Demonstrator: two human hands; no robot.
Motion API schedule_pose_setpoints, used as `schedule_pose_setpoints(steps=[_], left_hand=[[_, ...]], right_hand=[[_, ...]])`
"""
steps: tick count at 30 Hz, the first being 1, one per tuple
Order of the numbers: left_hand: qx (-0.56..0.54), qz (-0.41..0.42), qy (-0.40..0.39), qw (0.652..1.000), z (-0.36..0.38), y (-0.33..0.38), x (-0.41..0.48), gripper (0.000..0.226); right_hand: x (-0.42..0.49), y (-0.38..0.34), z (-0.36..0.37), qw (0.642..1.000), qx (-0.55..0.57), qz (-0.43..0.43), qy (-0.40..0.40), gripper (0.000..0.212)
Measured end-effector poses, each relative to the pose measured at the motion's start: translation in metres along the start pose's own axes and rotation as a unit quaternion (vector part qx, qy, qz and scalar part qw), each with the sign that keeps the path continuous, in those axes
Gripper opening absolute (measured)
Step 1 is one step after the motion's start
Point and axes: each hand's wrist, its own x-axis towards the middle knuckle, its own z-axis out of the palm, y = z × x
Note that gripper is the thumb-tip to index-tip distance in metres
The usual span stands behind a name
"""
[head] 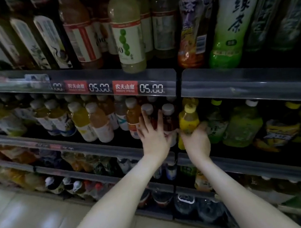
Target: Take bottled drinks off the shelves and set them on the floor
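- Your right grip (195, 138) is clamped round the lower body of the yellow bottle (188, 119), which seems to be on the shelf, though blur hides its base.
- Your left grip (154, 134), just left of it, has its fingers spread flat against the dark bottles (169, 121) and holds none.
- Dragging the yellow bottle out by its base could tip the packed neighbours right of that grip.
- Pushing with the left grip could topple the dark bottles backward.
- Above both grips, red tags (125, 86) read "农夫山泉" beside "05.00".
- Up and right, a green bottle (230, 29) reads "绿茶".
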Motion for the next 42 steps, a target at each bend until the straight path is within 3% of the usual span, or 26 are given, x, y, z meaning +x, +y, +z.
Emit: schedule_pose_setpoints(steps=[4,7,12,15,19,23,34,42], left_hand=[[-0.015,0.000,0.030,0.999,0.019,-0.003,0.004,0.086],[-0.028,-0.008,0.062,0.998,0.026,0.002,0.005,0.092],[-0.083,0.065,0.064,0.992,0.036,0.023,-0.014,0.067],[-0.119,0.145,0.042,0.981,0.044,0.041,-0.032,0.056],[-0.189,0.239,-0.083,0.949,0.053,0.093,-0.069,0.054],[-0.169,0.293,-0.234,0.912,0.080,0.178,-0.122,0.050],[-0.107,0.356,-0.426,0.825,0.185,0.455,-0.331,0.051],[-0.075,0.398,-0.498,0.767,0.283,0.584,-0.412,0.049]], right_hand=[[0.015,-0.007,0.011,0.997,-0.074,0.017,0.007,0.087],[0.017,-0.005,0.016,0.993,-0.113,0.019,0.005,0.091],[0.004,0.002,0.005,0.997,-0.021,0.064,-0.038,0.056],[-0.009,0.025,-0.024,0.998,-0.015,0.043,-0.033,0.051],[-0.022,0.080,-0.091,0.998,-0.050,0.036,-0.025,0.036],[-0.047,0.161,-0.182,0.994,-0.095,0.050,0.000,0.022],[-0.156,0.422,-0.454,0.947,-0.187,0.259,0.025,0.036],[-0.173,0.585,-0.555,0.910,-0.184,0.372,0.000,0.039]])
